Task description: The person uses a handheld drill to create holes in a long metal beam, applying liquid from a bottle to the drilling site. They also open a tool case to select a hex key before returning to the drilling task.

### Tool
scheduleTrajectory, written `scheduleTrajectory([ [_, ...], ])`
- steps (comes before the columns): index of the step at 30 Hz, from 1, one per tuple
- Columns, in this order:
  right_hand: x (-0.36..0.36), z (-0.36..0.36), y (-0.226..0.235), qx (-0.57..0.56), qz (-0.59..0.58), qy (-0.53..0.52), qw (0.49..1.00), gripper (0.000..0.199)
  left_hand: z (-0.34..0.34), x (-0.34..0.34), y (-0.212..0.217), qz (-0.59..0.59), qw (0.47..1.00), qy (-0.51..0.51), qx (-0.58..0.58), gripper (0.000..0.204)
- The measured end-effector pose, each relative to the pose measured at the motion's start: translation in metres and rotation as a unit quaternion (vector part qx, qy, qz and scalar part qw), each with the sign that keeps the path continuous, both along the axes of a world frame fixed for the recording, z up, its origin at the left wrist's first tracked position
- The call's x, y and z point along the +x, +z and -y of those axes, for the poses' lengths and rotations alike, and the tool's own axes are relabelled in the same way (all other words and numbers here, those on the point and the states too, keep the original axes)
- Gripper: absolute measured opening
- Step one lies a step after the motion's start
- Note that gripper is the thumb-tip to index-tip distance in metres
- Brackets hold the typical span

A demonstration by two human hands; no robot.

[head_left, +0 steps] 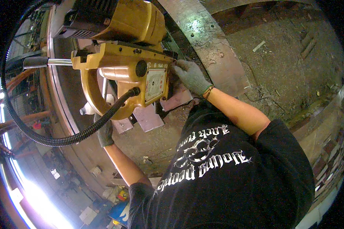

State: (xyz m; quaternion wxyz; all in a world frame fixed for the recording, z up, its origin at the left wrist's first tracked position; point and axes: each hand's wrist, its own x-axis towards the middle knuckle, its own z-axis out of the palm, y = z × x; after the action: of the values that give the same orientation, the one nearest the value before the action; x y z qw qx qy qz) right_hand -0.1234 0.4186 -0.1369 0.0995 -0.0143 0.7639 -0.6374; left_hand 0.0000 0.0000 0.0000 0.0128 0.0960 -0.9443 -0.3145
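Observation:
A yellow magnetic drill (122, 82) with a black motor stands at the upper left, with a black-gripped lever on its left side. My right hand (193, 77), in a grey knit glove, reaches to the drill's right edge. Its fingers are bent together there; what they hold is too small to make out. My left hand (105, 131), gloved alike, is below the drill's loop handle (88, 89), partly behind the black corrugated hose (74, 138). Its fingers are hidden. Just above it shows part of a white plastic bottle (88, 109).
Flat metal plates (148, 118) lie under and beside the drill. A long steel plate (214, 49) with holes runs along its right. Metal shavings and a light strip (258, 46) litter the floor at right. A blue object (120, 212) lies at the lower left.

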Motion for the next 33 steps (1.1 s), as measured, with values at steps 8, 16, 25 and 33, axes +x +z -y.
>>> scheduleTrajectory([
  [8, 0.007, -0.004, 0.017, -0.009, 0.028, -0.001, 1.0, 0.045, -0.019, -0.003, 0.005, 0.015, 0.999, -0.002, -0.043, 0.028],
  [16, -0.001, -0.005, 0.02, -0.03, 0.046, 0.018, 0.998, 0.04, -0.024, -0.004, 0.007, -0.008, 0.997, -0.015, -0.072, 0.031],
  [25, -0.006, -0.014, 0.042, -0.106, 0.163, 0.063, 0.979, 0.046, -0.015, -0.006, -0.003, -0.014, 0.998, 0.04, 0.043, 0.045],
  [33, -0.001, -0.007, 0.026, -0.039, 0.063, 0.022, 0.997, 0.046, -0.028, -0.014, -0.003, -0.008, 0.999, 0.039, 0.037, 0.033],
])
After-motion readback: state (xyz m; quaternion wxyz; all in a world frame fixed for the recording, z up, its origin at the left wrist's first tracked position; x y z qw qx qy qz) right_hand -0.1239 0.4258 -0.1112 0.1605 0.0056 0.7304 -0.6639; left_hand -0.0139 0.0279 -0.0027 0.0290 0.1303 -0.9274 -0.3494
